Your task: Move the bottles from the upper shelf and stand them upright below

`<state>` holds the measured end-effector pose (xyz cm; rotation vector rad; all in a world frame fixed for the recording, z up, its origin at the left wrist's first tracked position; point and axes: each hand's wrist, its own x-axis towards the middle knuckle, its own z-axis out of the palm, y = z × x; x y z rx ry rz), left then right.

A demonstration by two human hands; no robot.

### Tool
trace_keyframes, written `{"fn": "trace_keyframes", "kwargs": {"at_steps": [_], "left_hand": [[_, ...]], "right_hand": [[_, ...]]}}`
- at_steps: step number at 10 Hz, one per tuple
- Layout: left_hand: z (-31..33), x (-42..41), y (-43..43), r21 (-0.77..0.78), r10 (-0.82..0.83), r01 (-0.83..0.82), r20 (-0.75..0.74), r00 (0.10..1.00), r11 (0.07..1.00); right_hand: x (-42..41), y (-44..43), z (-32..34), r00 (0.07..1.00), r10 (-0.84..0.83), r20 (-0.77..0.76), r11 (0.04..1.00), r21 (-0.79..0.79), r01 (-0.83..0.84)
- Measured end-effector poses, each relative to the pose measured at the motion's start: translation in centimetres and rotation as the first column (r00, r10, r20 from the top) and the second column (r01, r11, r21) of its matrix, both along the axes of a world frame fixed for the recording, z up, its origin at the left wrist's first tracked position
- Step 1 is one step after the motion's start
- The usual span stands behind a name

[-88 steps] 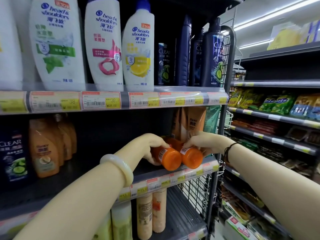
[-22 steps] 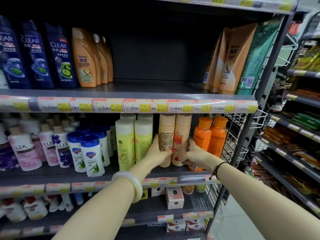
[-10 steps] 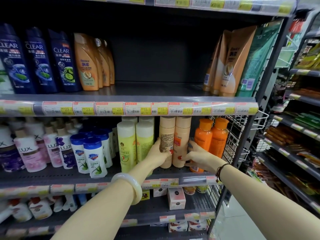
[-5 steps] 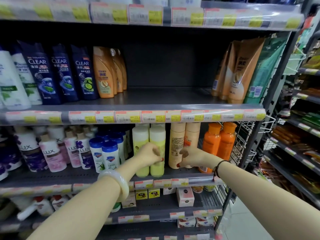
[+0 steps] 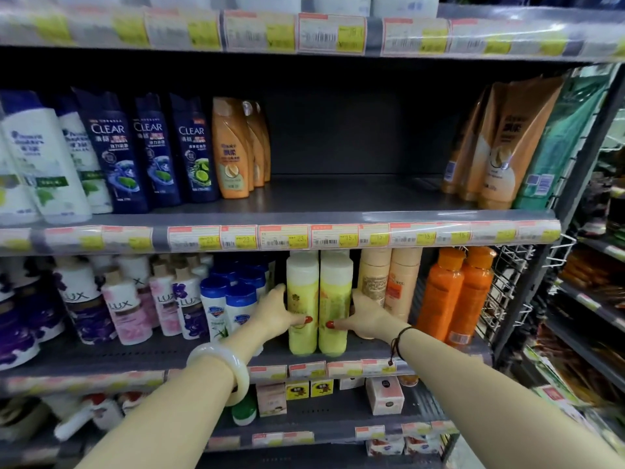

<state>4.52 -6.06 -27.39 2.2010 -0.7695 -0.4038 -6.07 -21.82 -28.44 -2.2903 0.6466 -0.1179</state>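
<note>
Two yellow-green bottles with white caps stand upright side by side on the lower shelf (image 5: 176,353). My left hand (image 5: 277,313) wraps the left yellow bottle (image 5: 302,292). My right hand (image 5: 363,316) wraps the right yellow bottle (image 5: 336,292). Right of them stand two beige bottles (image 5: 389,282) and two orange bottles (image 5: 455,292), all upright. The upper shelf (image 5: 338,198) above them has a bare stretch in its middle.
Dark blue CLEAR bottles (image 5: 152,150) and orange shampoo bottles (image 5: 233,150) stand on the upper shelf's left, tan pouches (image 5: 504,143) on its right. LUX bottles (image 5: 125,306) and blue-capped bottles (image 5: 233,299) crowd the lower shelf's left. Small boxes (image 5: 384,396) sit below. A wire rack (image 5: 510,292) bounds the right.
Both hands let go of the beige bottles, moved left and now grip the two yellow bottles. The camera has tilted up slightly.
</note>
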Motion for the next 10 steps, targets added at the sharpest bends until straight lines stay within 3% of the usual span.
{"fn": "trace_keyframes", "kwargs": {"at_steps": [2,4,6,7,10], "left_hand": [[-1.1,0.5,-0.4,-0.089,0.026,-0.025,0.016,1.0,0.996],[-1.0,0.7,-0.5,-0.064,0.001,0.002,0.035,0.999,0.998],[0.4,0.2,0.0,0.177,-0.099,0.09,0.039,0.994,0.98],[2.9,0.0,0.7,0.351,-0.222,0.199,0.027,0.975,0.915],[12.6,-1.0,1.7,0.522,-0.382,0.332,-0.013,0.924,0.785]], "right_hand": [[0.7,-0.3,-0.3,0.998,0.0,0.065,0.999,-0.046,0.003],[0.4,-0.2,-0.5,0.997,-0.025,0.066,0.999,-0.04,0.028],[0.3,0.2,1.0,0.976,0.038,-0.217,0.989,-0.133,-0.068],[-0.9,0.7,3.6,0.924,0.106,-0.366,0.972,-0.158,-0.174],[-3.1,2.6,12.9,0.851,0.201,-0.485,0.906,-0.237,-0.35]]}}
